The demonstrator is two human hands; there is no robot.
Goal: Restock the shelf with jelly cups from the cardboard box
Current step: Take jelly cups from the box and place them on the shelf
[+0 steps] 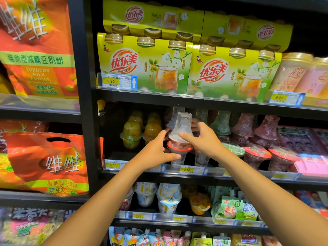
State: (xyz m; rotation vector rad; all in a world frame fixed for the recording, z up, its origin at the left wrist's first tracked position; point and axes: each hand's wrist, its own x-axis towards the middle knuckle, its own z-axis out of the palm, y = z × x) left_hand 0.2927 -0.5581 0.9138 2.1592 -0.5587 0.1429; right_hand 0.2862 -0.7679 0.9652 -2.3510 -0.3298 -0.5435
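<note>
**Clerk A:** Entry 1, upper jelly cup (pixel 180 125). Clear frosted plastic, goblet form with a flared mouth and a narrow foot, turned upside down. Your right hand (pixel 204 139) pinches its wide rim, forefinger across the front and the other fingers behind.

**Clerk B:** Entry 2, lower jelly cup (pixel 178 158). Same mould, upright, sealed with a glossy red film lid (pixel 179 147). Your left hand (pixel 157 150) grips it, thumb across the narrow body. The two cups meet wide end to wide end at the front of the middle shelf (pixel 221 172), above the 2.50 price tag (pixel 187 169). The cardboard box is not in view.

**Clerk A:** Risk one, as a judgement. The seal film looks slick, and the pair makes a tall stack on a narrow foot. If you let go unevenly or leave the top cup off-centre, it may slide off and drop past the front rail.

**Clerk B:** Risk two is crowding. Another clear cup (pixel 201 158) stands just beside the stack on its right, and the yellow fruit jelly cups (pixel 131 134) stand near on its left, stacked the same way. A nudge from your wrist as you pull back could tip either. The upper cup's foot also sits close under the shelf above, so lifting it could knock it there.

**Clerk A:** Handling note. The thin walls will likely dent if you squeeze hard. The rims look like the stiffest part to hold.
</note>
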